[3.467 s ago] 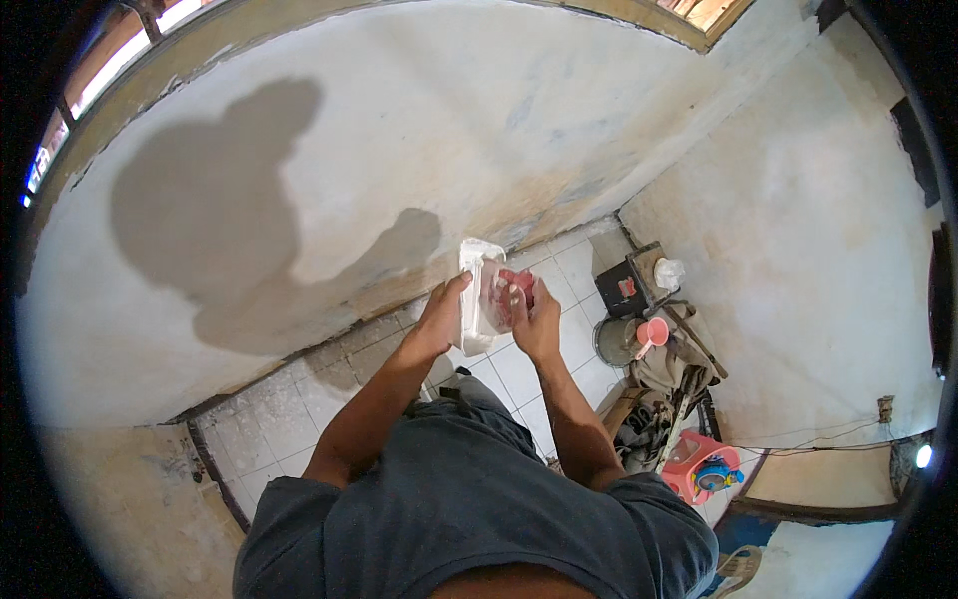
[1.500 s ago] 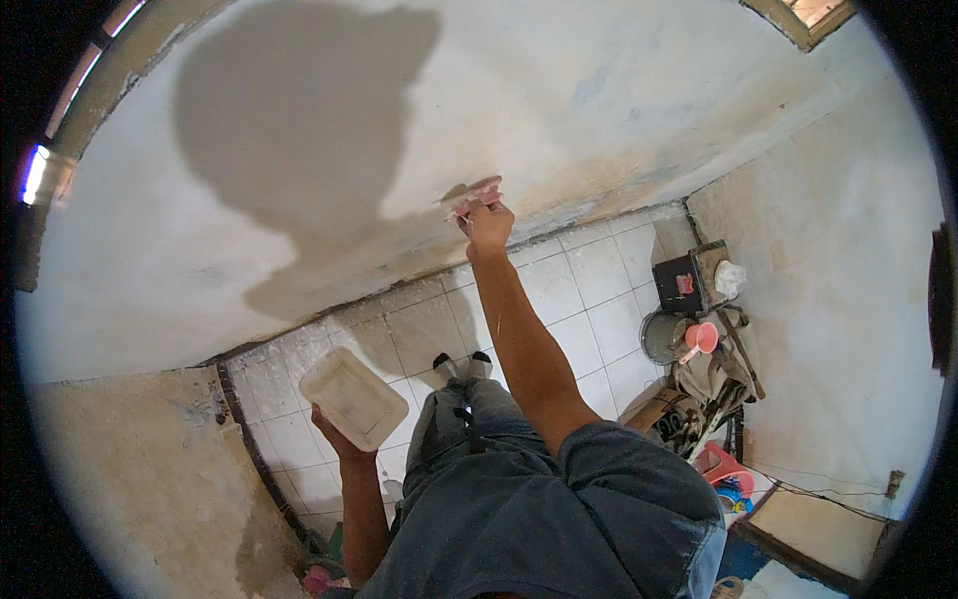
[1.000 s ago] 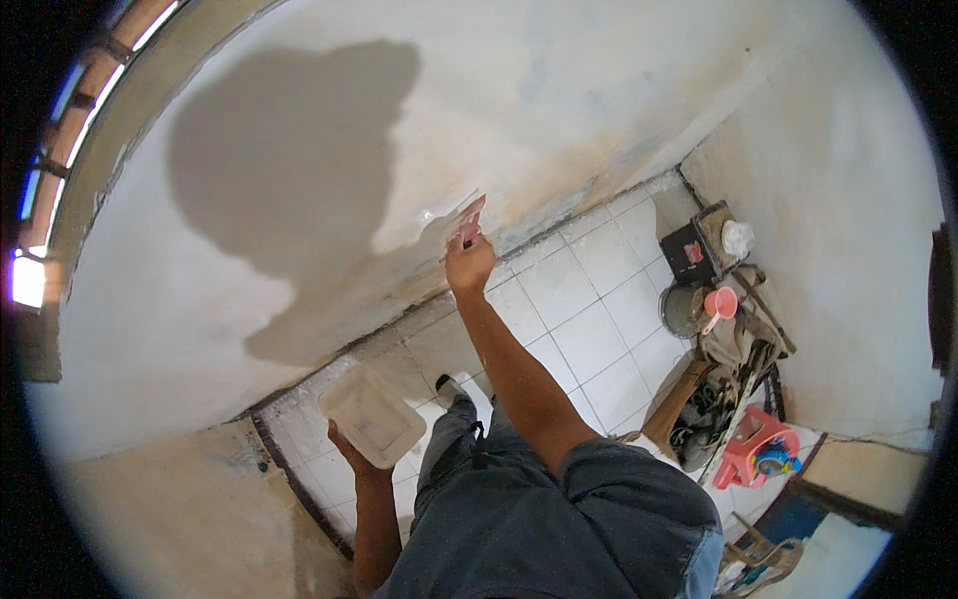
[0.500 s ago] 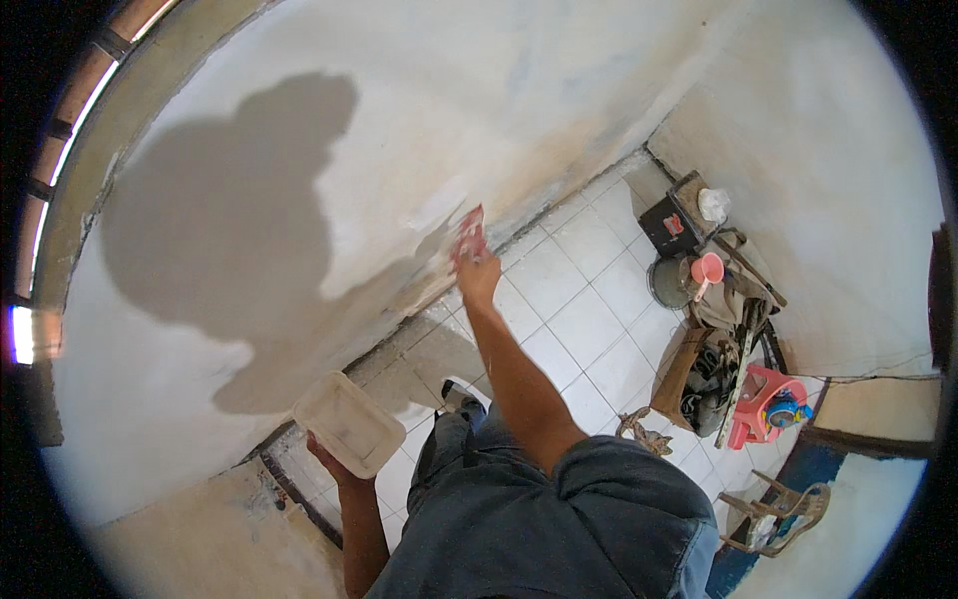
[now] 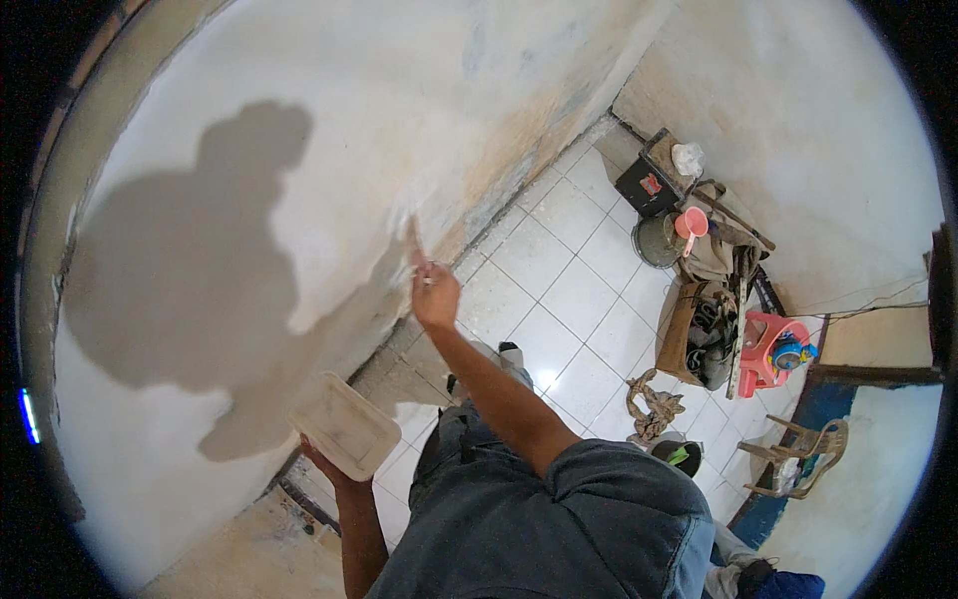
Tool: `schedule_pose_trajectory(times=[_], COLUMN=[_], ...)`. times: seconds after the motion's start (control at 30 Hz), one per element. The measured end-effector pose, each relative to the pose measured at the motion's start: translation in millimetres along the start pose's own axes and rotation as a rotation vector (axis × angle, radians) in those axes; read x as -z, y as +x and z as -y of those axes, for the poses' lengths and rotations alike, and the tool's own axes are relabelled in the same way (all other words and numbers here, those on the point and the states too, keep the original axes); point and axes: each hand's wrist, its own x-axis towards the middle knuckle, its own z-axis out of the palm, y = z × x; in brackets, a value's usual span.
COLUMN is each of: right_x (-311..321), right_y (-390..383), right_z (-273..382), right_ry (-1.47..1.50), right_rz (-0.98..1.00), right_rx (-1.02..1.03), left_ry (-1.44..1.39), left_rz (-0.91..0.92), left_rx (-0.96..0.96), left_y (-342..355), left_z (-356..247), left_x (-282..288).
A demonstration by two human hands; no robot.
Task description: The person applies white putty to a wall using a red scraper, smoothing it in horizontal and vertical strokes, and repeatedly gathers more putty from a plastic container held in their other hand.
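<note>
My right hand (image 5: 434, 293) is closed on a pinkish flat scraper (image 5: 417, 245), which is at the white wall (image 5: 369, 120) and blurred at its edge; whether it touches is hard to tell. A pale smear shows around it. My left hand (image 5: 327, 459), lower and to the left, grips a shallow, off-white plastic tray (image 5: 347, 427) from underneath, its fingers partly hidden. My head and arm cast a large shadow on the wall left of the scraper.
Tiled floor (image 5: 559, 290) runs along the wall. At the right stand a black box (image 5: 644, 190), bucket (image 5: 654, 245), pink dipper (image 5: 692, 225), cardboard box (image 5: 679, 334), pink stool (image 5: 768, 369) with blue item, crumpled cloth (image 5: 654, 404) and brown chair (image 5: 808, 449). Wires cross the right wall.
Since the oldest frame, my hands have parted: the right took the scraper to the wall, the left lowered the tray. Lately the scraper moved left and slightly down; the view turned.
</note>
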Motion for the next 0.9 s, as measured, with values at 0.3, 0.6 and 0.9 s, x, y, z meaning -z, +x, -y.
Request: schedule_pose_trajectory(times=[0.3, 0.6, 0.9], right_x=[-29.1, -8.7, -8.4], right_y=[90.2, 22.2, 146.7], right_z=[-66.6, -96.1, -119.7], right_ry=[-0.116, -0.093, -0.098], right_rz=[-0.345, -0.178, -0.227], right_rx=[-0.139, -0.221, -0.235], left_ry=[0.167, 0.13, 0.25], left_rz=[-0.117, -0.172, -0.139], left_rx=[0.022, 0.048, -0.048], left_y=[-13.0, 0.8, -5.6], left_z=[-18.0, -38.9, -28.7], left_x=[-29.6, -0.1, -11.0])
